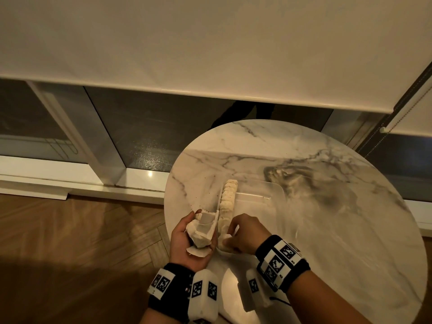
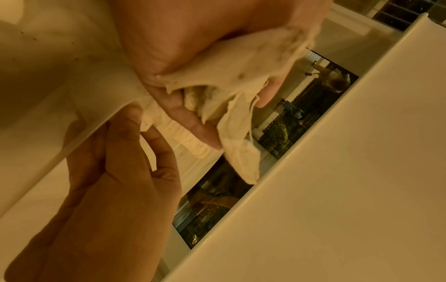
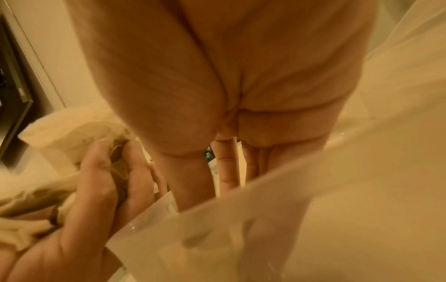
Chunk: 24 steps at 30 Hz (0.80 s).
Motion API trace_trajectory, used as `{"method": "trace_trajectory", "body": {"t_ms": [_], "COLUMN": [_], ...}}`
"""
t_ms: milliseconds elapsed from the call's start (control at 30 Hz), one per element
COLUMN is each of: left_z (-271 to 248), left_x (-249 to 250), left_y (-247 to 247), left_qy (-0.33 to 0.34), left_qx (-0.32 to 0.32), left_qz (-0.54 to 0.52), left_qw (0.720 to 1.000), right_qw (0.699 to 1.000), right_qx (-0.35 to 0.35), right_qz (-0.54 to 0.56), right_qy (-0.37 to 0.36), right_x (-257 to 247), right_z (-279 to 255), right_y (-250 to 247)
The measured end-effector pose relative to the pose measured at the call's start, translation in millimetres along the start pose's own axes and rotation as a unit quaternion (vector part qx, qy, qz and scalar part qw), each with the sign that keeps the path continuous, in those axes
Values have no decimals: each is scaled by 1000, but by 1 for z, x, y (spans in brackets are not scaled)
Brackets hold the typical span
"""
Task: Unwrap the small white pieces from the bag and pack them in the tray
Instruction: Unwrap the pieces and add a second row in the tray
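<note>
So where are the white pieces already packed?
In the head view, the white pieces sit in a row along the clear tray's left wall, just beyond the right hand.

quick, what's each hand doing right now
Left hand: grips the crumpled white bag, fingers curled round it.
Right hand: fingers pinch a small white piece at the clear tray's near end.
</note>
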<state>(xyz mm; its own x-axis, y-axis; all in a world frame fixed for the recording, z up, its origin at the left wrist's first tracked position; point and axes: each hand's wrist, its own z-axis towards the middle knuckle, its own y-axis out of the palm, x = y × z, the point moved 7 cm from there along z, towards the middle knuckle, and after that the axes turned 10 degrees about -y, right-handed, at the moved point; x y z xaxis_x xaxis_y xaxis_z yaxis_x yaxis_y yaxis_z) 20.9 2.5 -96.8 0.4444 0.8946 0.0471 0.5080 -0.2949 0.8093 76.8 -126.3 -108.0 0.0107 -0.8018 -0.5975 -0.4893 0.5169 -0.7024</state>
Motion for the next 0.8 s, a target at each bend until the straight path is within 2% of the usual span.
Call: {"method": "trace_trajectory", "body": {"t_ms": [233,367,800], "left_z": [1,1,-1], "left_x": [1,-1,-4], "left_y": [-2,-1,2], "left_qy": [-3,-9,-7], "left_qx": [4,-6,-6], "left_qz": [-1,-2,-2], "left_qw": [1000,1000,1000], "right_qw": [997,997,999], "right_qx": [-3,-33,-7], "right_qz": [-42,-35,-23], "right_qy": [58,60,39], "right_x": [15,14,-1], "right_z": [-5,-3,0], "right_y": [-2,7,6]}}
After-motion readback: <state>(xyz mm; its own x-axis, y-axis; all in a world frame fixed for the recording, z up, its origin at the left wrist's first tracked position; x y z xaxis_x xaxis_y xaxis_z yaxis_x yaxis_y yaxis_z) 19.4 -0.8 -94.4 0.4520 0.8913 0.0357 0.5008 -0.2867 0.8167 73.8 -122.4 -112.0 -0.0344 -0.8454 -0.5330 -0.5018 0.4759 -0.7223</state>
